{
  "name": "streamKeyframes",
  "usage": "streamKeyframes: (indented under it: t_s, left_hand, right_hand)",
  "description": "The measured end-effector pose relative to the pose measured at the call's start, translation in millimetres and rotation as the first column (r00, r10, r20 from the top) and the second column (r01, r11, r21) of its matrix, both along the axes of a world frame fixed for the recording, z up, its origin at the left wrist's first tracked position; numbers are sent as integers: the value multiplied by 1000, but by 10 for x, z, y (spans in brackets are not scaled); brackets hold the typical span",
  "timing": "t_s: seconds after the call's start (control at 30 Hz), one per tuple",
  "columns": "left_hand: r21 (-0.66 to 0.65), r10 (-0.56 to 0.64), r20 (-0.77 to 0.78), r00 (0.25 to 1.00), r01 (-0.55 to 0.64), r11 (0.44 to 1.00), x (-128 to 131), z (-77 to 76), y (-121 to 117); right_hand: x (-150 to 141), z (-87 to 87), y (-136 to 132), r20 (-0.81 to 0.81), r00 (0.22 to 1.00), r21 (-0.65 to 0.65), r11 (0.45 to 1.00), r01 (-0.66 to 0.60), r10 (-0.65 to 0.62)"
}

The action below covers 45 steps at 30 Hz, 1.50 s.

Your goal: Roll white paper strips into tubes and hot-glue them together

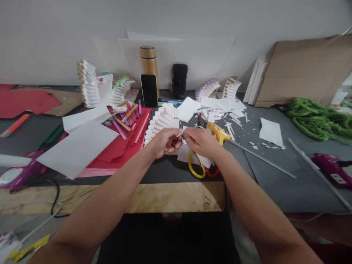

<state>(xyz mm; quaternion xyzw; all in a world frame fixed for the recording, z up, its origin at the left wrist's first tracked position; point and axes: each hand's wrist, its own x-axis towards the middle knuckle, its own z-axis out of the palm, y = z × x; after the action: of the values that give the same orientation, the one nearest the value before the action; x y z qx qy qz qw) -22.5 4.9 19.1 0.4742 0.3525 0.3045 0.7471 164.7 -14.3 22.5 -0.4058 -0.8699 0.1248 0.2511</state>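
My left hand (165, 142) and my right hand (200, 141) meet over the middle of the table, fingers pinched on a small rolled piece of white paper (180, 134) held between them. Just behind my left hand lies a fan-like row of white paper rolls (161, 121). Under my right hand lie a white paper sheet (184, 154) and scissors with yellow and red handles (200, 170). A yellow glue gun (220, 132) rests right beside my right hand.
Red paper with pens (126, 139) and white sheets (77, 150) lie at left. A phone (149, 90), gold flask (149, 64) and black object (179, 80) stand behind. Paper scraps (233, 121), metal rulers (261, 157), green yarn (319, 119), purple glue guns (330, 168) and cardboard (305, 69) are at right.
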Motion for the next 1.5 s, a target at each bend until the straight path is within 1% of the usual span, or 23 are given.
streamKeyframes:
  t_s: [0.1, 0.2, 0.27, 0.37, 0.43, 0.5, 0.53, 0.57, 0.6, 0.67, 0.7, 0.73, 0.77, 0.8, 0.87, 0.97, 1.07, 1.13, 1.2, 1.3, 1.37, 1.43, 1.5]
  left_hand:
    - [17, -41, 38, 998, 40, 999, -3, -6, 6]
    - [56, 9, 22, 1000, -11, 998, 10, -16, 6]
    - [93, 69, 19, 997, -70, 993, 28, -22, -5]
    - [139, 104, 35, 994, -108, 984, 63, -28, -29]
    - [185, 111, 39, 993, -116, 976, 85, -34, -43]
    - [285, 132, 3, 991, -128, 950, 97, -44, -53]
    - [363, 152, -36, 988, -129, 923, 98, -48, -59]
    - [458, 183, -93, 979, -121, 881, 94, -52, -66]
    - [564, 228, -161, 960, -100, 820, 88, -53, -74]
    - [753, 344, -284, 895, -14, 658, 70, -47, -94]
    - [817, 403, -326, 855, 40, 575, 62, -40, -105]
    - [858, 453, -359, 816, 97, 505, 56, -32, -116]
    - [879, 494, -387, 779, 150, 452, 52, -24, -126]
    - [887, 526, -413, 744, 199, 416, 50, -17, -134]
    - [881, 578, -465, 670, 287, 377, 51, -7, -142]
    - [845, 628, -532, 568, 401, 354, 55, 5, -136]
    - [800, 652, -577, 491, 499, 333, 55, 20, -120]
    - [774, 655, -594, 466, 552, 310, 53, 29, -110]
    - [755, 647, -608, 460, 589, 289, 48, 33, -103]
    - [759, 624, -607, 491, 590, 274, 42, 23, -96]
    - [795, 605, -584, 541, 532, 292, 41, 8, -95]
    - [841, 579, -540, 611, 421, 339, 41, -10, -95]
    - [869, 535, -475, 699, 276, 411, 42, -33, -91]
  right_hand:
    - [2, 0, 7, -43, 999, -27, 1000, 11, -12]
    - [-13, -9, 13, -175, 978, -110, 989, 94, -112]
    - [-28, -13, 12, -323, 928, -228, 967, 115, -187]
    - [-51, -8, -2, -495, 834, -369, 928, 55, -246]
    - [-67, 2, -22, -531, 805, -374, 926, 57, -264]
    - [-89, 11, -46, -524, 802, -329, 937, 119, -286]
    - [-102, 15, -60, -512, 804, -300, 940, 162, -302]
    - [-115, 17, -72, -498, 806, -271, 940, 205, -319]
    - [-127, 18, -83, -483, 809, -249, 938, 241, -336]
    - [-144, 18, -99, -457, 816, -226, 934, 278, -354]
    - [-148, 19, -103, -449, 821, -220, 934, 280, -352]
    - [-149, 19, -105, -443, 828, -213, 937, 277, -345]
    - [-148, 21, -106, -438, 833, -205, 940, 273, -337]
    - [-145, 23, -105, -434, 839, -199, 943, 267, -329]
    - [-139, 26, -103, -421, 850, -199, 946, 255, -317]
    - [-137, 30, -107, -419, 854, -249, 944, 218, -308]
    - [-139, 44, -115, -447, 838, -324, 930, 173, -312]
    - [-138, 64, -117, -475, 817, -366, 918, 154, -327]
    - [-138, 83, -113, -502, 791, -425, 896, 126, -349]
    - [-139, 84, -95, -510, 764, -498, 860, 111, -394]
    - [-142, 55, -77, -505, 762, -489, 862, 134, -405]
    - [-142, 13, -59, -498, 774, -440, 883, 164, -392]
    - [-133, -24, -41, -480, 795, -368, 908, 201, -370]
